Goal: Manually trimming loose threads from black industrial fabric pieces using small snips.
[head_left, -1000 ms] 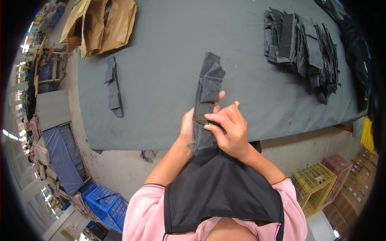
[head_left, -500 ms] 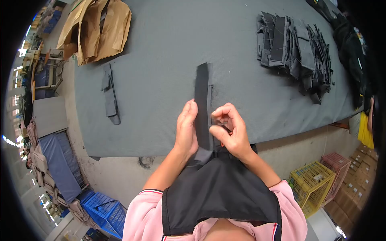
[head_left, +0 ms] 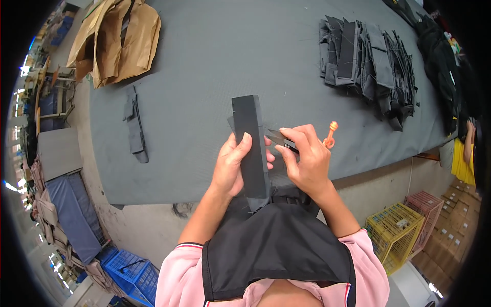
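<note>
My left hand (head_left: 231, 162) grips a long dark fabric strip (head_left: 248, 138), thumb on its face and fingertips showing past its right edge. The strip stands nearly upright in front of my black apron, with loose threads along its right side. In my right hand (head_left: 308, 158) is a pair of thread snips (head_left: 279, 137). Their blades point left at the strip's edge, close to the threads; whether they touch is hard to make out. An orange cord or charm (head_left: 331, 134) sticks out behind the right hand's knuckles.
A grey-covered table (head_left: 194, 61) lies ahead. On it are a pile of dark fabric strips (head_left: 368, 61) at right, a few strips (head_left: 135, 128) at left and a brown paper bag (head_left: 123, 46). Plastic crates, blue (head_left: 133, 273) and yellow (head_left: 394, 235), stand below. Another person's arm (head_left: 468, 140) shows far right.
The strip has shifted left and lower, and my left fingers now wrap around behind it. My right hand has moved slightly right and up, bringing the snips' blades and orange piece into sight.
</note>
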Available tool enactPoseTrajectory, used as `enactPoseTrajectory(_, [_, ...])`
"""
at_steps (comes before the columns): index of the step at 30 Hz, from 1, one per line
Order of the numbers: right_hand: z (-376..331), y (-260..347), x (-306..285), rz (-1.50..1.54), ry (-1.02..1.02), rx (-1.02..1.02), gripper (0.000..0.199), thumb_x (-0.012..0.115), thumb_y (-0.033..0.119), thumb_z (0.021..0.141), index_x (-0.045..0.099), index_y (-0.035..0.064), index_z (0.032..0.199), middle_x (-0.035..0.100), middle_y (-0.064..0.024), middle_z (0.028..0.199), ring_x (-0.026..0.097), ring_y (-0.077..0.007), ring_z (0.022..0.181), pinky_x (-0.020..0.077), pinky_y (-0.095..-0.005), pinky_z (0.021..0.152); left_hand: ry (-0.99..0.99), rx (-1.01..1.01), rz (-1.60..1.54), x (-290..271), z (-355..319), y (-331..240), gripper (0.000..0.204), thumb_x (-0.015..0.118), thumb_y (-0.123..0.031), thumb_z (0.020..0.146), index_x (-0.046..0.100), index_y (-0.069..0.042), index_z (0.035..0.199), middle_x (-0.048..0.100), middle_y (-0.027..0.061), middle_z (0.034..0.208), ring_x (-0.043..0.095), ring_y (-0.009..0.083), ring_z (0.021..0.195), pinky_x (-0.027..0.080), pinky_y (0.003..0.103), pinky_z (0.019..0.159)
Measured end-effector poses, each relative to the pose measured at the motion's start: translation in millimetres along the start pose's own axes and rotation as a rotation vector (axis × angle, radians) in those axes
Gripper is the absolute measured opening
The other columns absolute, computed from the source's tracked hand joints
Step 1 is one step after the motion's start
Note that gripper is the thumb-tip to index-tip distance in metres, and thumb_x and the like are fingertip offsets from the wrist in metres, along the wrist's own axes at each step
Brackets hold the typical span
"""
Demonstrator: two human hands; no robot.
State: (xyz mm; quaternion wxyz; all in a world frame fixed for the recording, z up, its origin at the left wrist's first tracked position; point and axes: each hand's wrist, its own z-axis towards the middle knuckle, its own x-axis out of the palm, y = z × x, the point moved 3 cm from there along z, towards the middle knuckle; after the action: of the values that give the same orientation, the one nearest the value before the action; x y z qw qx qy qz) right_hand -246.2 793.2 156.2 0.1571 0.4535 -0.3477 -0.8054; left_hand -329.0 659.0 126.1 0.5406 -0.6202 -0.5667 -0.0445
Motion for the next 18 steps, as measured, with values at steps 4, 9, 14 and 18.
enactPoseTrajectory(4, [5, -2, 3, -0.144, 0.001, -0.108, 0.026, 0.072, 0.008, 0.071, 0.063, 0.0070, 0.095, 0.056, -0.0010, 0.078, 0.055, -0.0177, 0.061, 0.0386, -0.0297, 0.053, -0.054, -0.036, 0.059, 1, -3, 0, 0.030, 0.050, -0.030, 0.096, 0.045, -0.004, 0.110, 0.060, 0.0118, 0.097, 0.063, 0.0188, 0.076, 0.056, 0.033, 0.063])
enactPoseTrajectory(9, [4, -5, 5, -0.140, -0.014, -0.178, 0.027, 0.072, 0.008, 0.070, 0.063, 0.0071, 0.096, 0.056, -0.0010, 0.075, 0.054, -0.0173, 0.060, 0.0374, -0.0297, 0.051, -0.064, -0.065, 0.069, -2, -4, 3, 0.028, 0.050, -0.029, 0.095, 0.046, -0.005, 0.108, 0.061, 0.0110, 0.094, 0.063, 0.0174, 0.072, 0.055, 0.032, 0.061])
enactPoseTrajectory(14, [-3, -7, 1, -0.070, -0.077, -0.119, 0.023, 0.073, 0.008, 0.069, 0.065, 0.0073, 0.091, 0.056, -0.0011, 0.073, 0.054, -0.0171, 0.057, 0.0363, -0.0295, 0.049, -0.065, -0.073, 0.092, 1, -4, 1, 0.027, 0.051, -0.028, 0.095, 0.046, -0.004, 0.107, 0.060, 0.0107, 0.093, 0.063, 0.0169, 0.072, 0.055, 0.031, 0.061])
enactPoseTrajectory(18, [-5, -9, 3, -0.004, -0.038, -0.036, 0.021, 0.073, 0.007, 0.069, 0.065, 0.0079, 0.089, 0.056, -0.0014, 0.072, 0.053, -0.0168, 0.056, 0.0365, -0.0285, 0.049, -0.055, -0.088, 0.115, 2, -4, 1, 0.026, 0.051, -0.025, 0.095, 0.046, -0.004, 0.108, 0.060, 0.0110, 0.093, 0.063, 0.0173, 0.072, 0.054, 0.032, 0.061])
